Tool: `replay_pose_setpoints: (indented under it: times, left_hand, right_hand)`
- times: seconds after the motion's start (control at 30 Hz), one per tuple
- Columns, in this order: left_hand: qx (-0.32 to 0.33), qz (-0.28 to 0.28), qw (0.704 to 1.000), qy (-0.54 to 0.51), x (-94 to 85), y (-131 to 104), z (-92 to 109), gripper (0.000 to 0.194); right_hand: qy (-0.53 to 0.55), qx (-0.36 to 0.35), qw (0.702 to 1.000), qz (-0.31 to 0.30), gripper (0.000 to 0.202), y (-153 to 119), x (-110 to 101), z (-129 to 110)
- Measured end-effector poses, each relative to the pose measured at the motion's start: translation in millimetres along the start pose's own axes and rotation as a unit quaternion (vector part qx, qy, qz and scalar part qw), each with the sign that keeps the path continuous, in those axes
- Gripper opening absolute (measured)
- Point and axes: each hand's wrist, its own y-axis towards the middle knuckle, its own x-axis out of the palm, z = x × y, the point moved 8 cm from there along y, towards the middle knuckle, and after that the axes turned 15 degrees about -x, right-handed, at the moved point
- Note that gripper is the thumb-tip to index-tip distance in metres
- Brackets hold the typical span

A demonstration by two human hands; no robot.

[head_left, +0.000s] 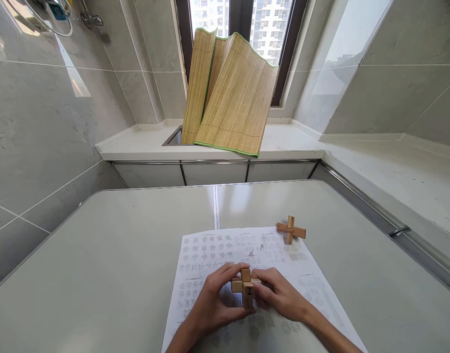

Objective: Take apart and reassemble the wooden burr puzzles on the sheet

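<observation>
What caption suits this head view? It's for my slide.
Both hands grip a wooden cross puzzle over a printed sheet.

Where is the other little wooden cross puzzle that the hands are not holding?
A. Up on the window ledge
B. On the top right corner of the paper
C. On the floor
B: the second wooden cross rests at the far right corner of the printed sheet.

The cross puzzle [246, 287] between the hands is pale, matt, smooth-sanded wood; so is the second cross puzzle [291, 230] just past the sheet [217, 255], which is thin matt printed paper. The table [100, 255] looks smooth with a soft sheen. The mat [232, 98] beyond the table is ribbed bamboo with green cloth edging, against glossy tiles [44, 122].
</observation>
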Motion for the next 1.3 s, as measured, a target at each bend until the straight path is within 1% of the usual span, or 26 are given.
replay_pose_setpoints:
  times: [0.3,0.47,0.63,0.7,0.77,0.9,0.97,1.03,1.1,1.2,1.3]
  left_hand:
    - [0.005,0.004,1.0,0.005,0.4,0,1,0.063]
    - [-0.007,0.005,1.0,0.002,0.1,-1,-1,0.068]
    - [-0.043,0.013,0.999,-0.011,-0.6,-1,-8,0.078]
    - [-0.054,0.022,0.997,-0.041,-2.6,0,-11,0.084]
    - [-0.057,0.042,0.995,-0.068,-7.4,1,-13,0.084]
    - [-0.073,0.108,0.99,-0.059,-21.7,2,-15,0.065]
    - [-0.099,0.13,0.986,-0.047,-26.4,3,-19,0.054]
    - [-0.125,0.138,0.982,-0.041,-27.8,3,-23,0.045]
    - [-0.137,0.136,0.98,-0.038,-26.6,3,-26,0.038]
    - [-0.138,0.131,0.981,-0.032,-23.7,3,-26,0.034]
    - [-0.135,0.129,0.982,-0.031,-22.1,3,-24,0.031]
  right_hand:
    - [-0.009,0.004,1.0,-0.004,0.055,0,0,0]
    - [0.003,0.005,1.0,-0.007,0.055,0,0,0]
    - [0.045,0.016,0.999,0.008,0.054,0,-1,6]
    - [0.077,0.028,0.996,0.04,0.053,1,-5,10]
    - [0.105,0.045,0.989,0.095,0.054,1,-14,15]
    - [0.122,0.094,0.959,0.238,0.057,-5,-51,28]
    - [0.098,0.117,0.946,0.287,0.057,-11,-71,33]
    - [0.059,0.131,0.94,0.31,0.058,-16,-89,37]
    - [0.049,0.154,0.932,0.324,0.059,-21,-100,46]
    - [0.055,0.181,0.923,0.335,0.06,-25,-108,59]
    - [0.06,0.187,0.92,0.34,0.06,-25,-109,68]
